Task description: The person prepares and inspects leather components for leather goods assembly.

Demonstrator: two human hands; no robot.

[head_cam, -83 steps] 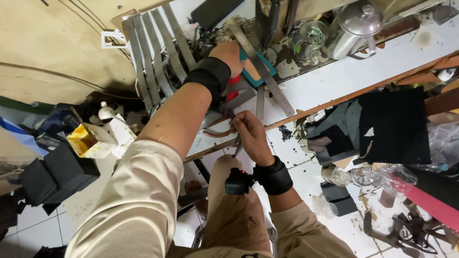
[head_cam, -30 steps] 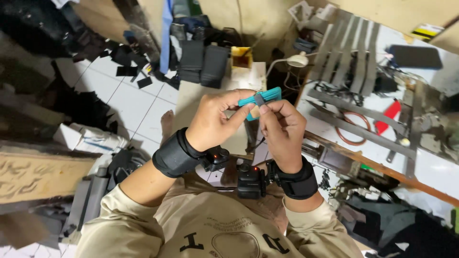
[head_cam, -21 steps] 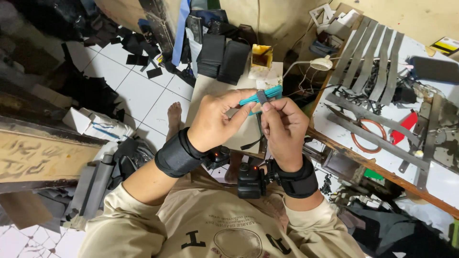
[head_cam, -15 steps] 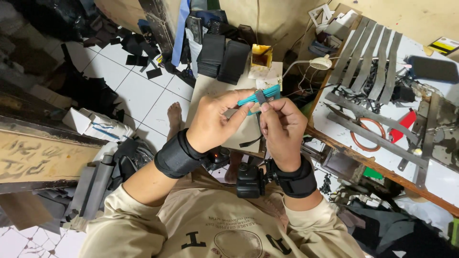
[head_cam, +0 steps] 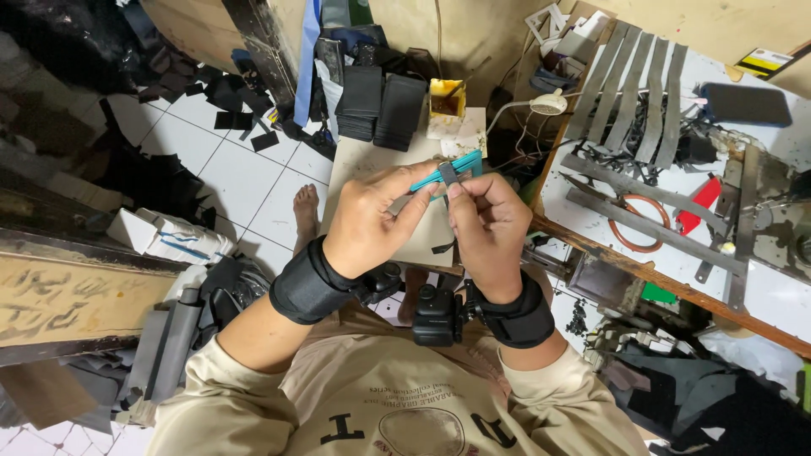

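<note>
Left hand (head_cam: 372, 221): closed on the teal tool (head_cam: 446, 172), fingertips pinching its near end.
Right hand (head_cam: 487, 224): thumb and forefinger pinched on the small dark piece (head_cam: 449, 174) across the tool.
Tool position: raised at chest height over the beige board (head_cam: 384, 160), beside the desk (head_cam: 676, 279).
Change: grip unchanged from half a second ago; earlier both hands reached onto the desk.
</note>
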